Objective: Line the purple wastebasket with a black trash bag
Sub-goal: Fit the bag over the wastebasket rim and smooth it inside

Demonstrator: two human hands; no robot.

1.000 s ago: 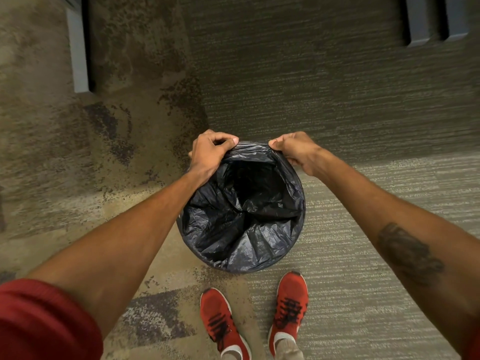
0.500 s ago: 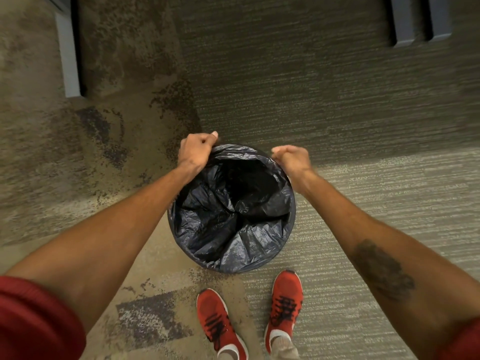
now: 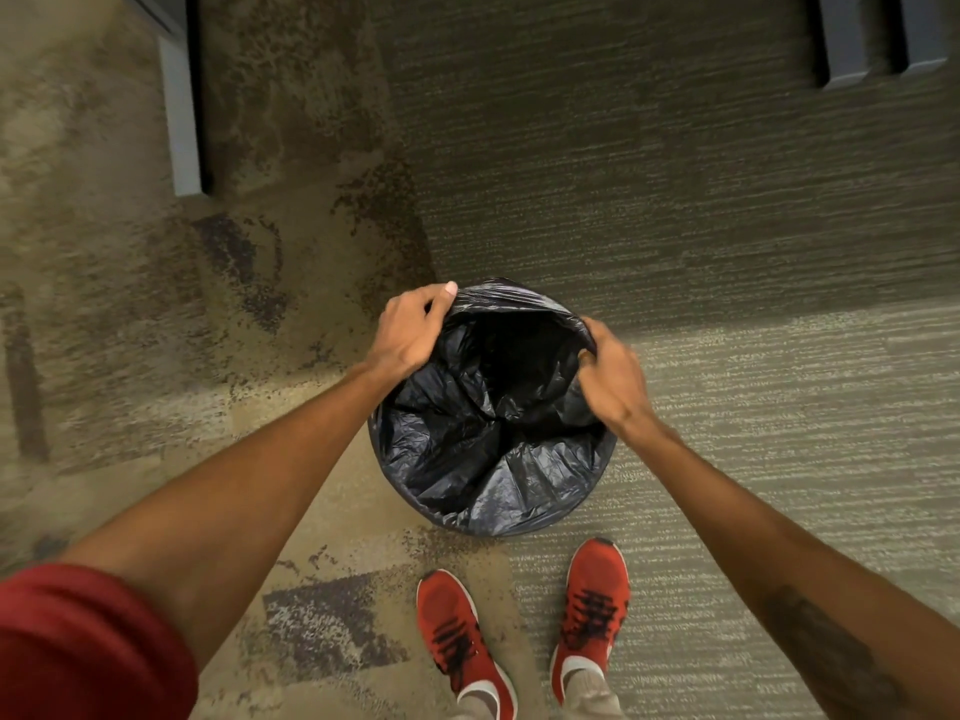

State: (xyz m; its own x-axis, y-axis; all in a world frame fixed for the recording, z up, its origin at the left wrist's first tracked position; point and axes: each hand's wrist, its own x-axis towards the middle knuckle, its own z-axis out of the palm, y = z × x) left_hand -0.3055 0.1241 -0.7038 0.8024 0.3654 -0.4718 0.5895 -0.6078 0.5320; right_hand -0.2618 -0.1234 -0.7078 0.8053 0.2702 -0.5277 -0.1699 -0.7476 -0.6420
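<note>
A black trash bag (image 3: 488,459) fills a round wastebasket that stands on the carpet in front of my feet. The bag is folded over the rim all round, so the basket's own colour is hidden. My left hand (image 3: 410,330) pinches the bag's edge at the far left of the rim. My right hand (image 3: 613,376) grips the bag's edge at the right of the rim, fingers curled into the plastic. The inside of the bag is crumpled and dark.
My two red shoes (image 3: 524,626) stand just behind the basket. A grey furniture leg (image 3: 182,116) rises at the upper left, and two dark legs (image 3: 878,39) at the upper right. Patterned carpet (image 3: 675,174) lies all around.
My right hand has slid from the far rim round to the right side. My left hand stays at the far left edge. The view has shifted slightly.
</note>
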